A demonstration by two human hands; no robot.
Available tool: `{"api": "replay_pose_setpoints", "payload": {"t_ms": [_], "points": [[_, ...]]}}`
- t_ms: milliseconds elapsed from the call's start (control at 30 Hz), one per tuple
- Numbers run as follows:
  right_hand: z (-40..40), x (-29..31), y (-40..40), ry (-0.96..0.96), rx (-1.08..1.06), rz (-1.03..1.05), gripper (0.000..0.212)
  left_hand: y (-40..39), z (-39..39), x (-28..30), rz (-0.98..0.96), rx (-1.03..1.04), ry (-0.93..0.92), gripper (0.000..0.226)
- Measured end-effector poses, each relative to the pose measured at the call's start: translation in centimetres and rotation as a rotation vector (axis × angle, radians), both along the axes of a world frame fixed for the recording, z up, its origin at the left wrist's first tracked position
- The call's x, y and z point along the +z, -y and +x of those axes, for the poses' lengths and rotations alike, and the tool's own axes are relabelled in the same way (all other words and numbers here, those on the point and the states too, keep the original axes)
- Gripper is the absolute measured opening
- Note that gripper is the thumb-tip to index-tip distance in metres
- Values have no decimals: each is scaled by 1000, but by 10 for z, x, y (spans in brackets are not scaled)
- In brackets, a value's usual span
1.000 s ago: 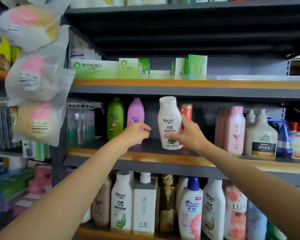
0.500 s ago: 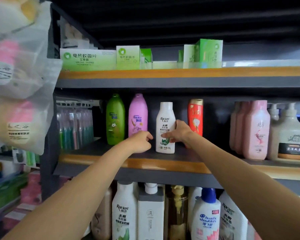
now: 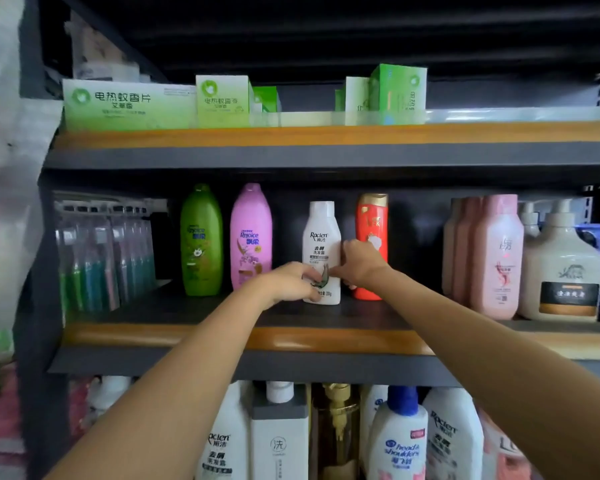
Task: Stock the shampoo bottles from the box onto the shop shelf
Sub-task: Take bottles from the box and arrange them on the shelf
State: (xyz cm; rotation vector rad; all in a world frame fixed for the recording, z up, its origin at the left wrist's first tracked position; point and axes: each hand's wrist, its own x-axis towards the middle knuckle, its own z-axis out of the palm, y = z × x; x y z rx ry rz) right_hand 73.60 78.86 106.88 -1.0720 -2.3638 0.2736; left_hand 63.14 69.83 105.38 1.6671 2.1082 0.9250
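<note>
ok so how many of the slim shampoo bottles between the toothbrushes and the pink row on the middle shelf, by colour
green bottle: 1
pink bottle: 1
white bottle: 1, with the left hand and right hand on it
red bottle: 1
total: 4

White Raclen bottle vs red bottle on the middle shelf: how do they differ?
The white Raclen bottle has a white cap and dark print; the red bottle has a gold cap. The white bottle stands further forward, the red bottle behind to its right. Both hands are on the white bottle: left hand, right hand, which partly hides the red bottle. Both bottles stand upright on the same shelf.
</note>
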Motion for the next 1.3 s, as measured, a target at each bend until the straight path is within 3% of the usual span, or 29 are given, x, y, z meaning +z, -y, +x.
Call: {"api": "replay_pose_setpoints", "payload": {"t_ms": [567,700,800,933,1000,1100,1300], "points": [[13,-1,-11,4,-162,129,24,-35,18,-1,-21,-66,37,51],[21,2,3,-34,-117,192,19,-30,21,4,22,6,-189,50],[25,3,26,-253,57,117,12,-16,18,11,225,113,-281,47],[28,-15,80,-538,279,208,11,47,26,-10,887,147,-210,30],[30,-51,115,-605,406,206,10,94,37,-47,1030,63,-214,27],[26,-158,160,-508,521,-34,9,147,32,-154,840,55,-195,25],[10,-427,214,194,411,-526,12,237,7,-408,-100,259,3,21]]}}
